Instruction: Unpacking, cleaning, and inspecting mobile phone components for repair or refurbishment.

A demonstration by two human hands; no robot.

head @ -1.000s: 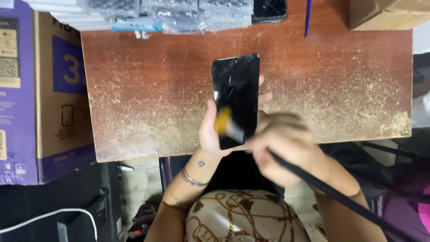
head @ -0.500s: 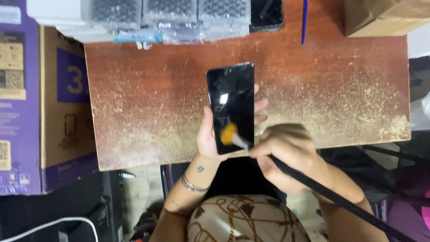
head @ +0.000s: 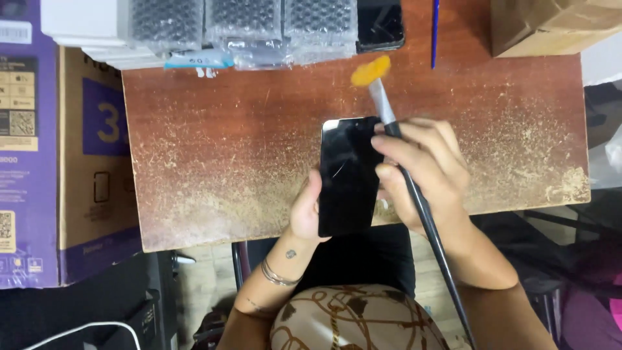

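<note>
left hand (head: 310,210): my fingers clamped on the phone (head: 348,175), thumb on its left edge, holding it above the table (head: 207,162)
right hand (head: 424,172): fingers pinched round the brush (head: 414,194) handle
brush tip: orange bristles up past my fingertips, off the glass
phone: black, screen up, between both hands
handling: looks light, stiff, slick glass, likely fragile
grip spot: side edges, not the screen
beyond fingers: bubble-wrapped packs (head: 246,29), second phone (head: 380,24), blue pen (head: 435,32)

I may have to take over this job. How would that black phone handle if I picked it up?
The phone looks stiff and thin, and its glossy face is probably slippery. The left hand grips it by the edges, which seems wise; glass likely cracks if dropped.
</note>
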